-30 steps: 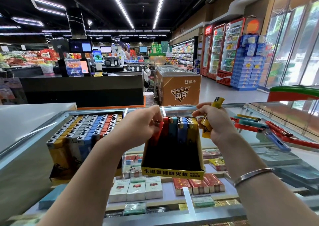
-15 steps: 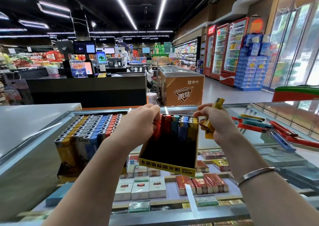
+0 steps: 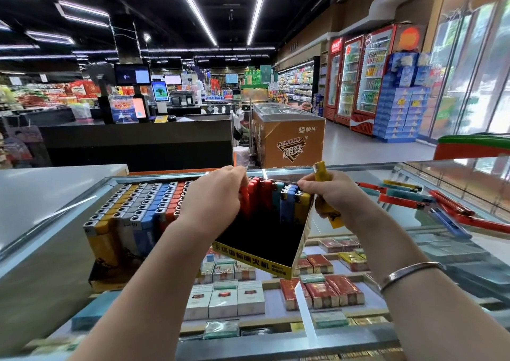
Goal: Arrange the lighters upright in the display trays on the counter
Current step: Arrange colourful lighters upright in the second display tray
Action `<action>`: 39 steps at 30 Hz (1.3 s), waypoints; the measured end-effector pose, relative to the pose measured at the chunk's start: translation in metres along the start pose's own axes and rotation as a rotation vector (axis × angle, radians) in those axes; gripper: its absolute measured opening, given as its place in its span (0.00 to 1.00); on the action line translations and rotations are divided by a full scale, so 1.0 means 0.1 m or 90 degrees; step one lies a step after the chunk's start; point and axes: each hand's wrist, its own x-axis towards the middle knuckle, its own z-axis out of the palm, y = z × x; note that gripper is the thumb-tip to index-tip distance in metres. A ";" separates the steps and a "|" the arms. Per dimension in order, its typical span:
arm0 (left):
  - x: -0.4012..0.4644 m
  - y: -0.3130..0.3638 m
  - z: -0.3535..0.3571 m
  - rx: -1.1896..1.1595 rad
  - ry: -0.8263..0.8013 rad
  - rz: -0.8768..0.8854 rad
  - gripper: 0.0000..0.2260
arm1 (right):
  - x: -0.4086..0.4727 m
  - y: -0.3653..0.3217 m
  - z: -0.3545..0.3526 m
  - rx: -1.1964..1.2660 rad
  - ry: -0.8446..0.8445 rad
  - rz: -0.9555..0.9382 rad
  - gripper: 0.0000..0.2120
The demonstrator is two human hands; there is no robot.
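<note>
Tilted further than a moment ago, the half-filled display tray (image 3: 265, 246) now sits with its right side raised and its yellow front lip dipping toward the near edge of the glass table (image 3: 455, 253). Nearest, cigarette packs (image 3: 223, 301) lie in rows under the glass. Above them the left hand (image 3: 214, 204) has its grip curled round a red lighter (image 3: 244, 202) at the tray's back left corner, beside a short row of upright lighters (image 3: 278, 199) in red, teal, blue and yellow along the tray's back wall. The right hand (image 3: 335, 196), a bracelet (image 3: 408, 273) on its wrist, has its grip closed round a yellow lighter (image 3: 324, 195) just off the tray's right wall, its fingertips touching the tray's back right corner. To the left stands a full tray (image 3: 132, 217) packed with upright lighters. Toward the table's right edge loose lighters (image 3: 430, 203) lie flat on the glass. Beyond the far edge stand a checkout desk (image 3: 138, 140) and a chest freezer (image 3: 289, 140).
</note>
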 end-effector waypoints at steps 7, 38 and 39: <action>0.01 0.03 -0.02 -0.030 -0.042 0.005 0.06 | 0.01 0.01 -0.13 0.007 -0.086 -0.023 0.04; -0.03 0.41 0.05 -0.195 0.028 0.155 0.18 | -0.11 -0.24 -0.03 0.643 -0.153 -0.081 0.15; -0.04 0.44 0.07 -0.215 0.026 0.160 0.17 | -0.12 -0.24 0.01 0.630 -0.175 -0.083 0.15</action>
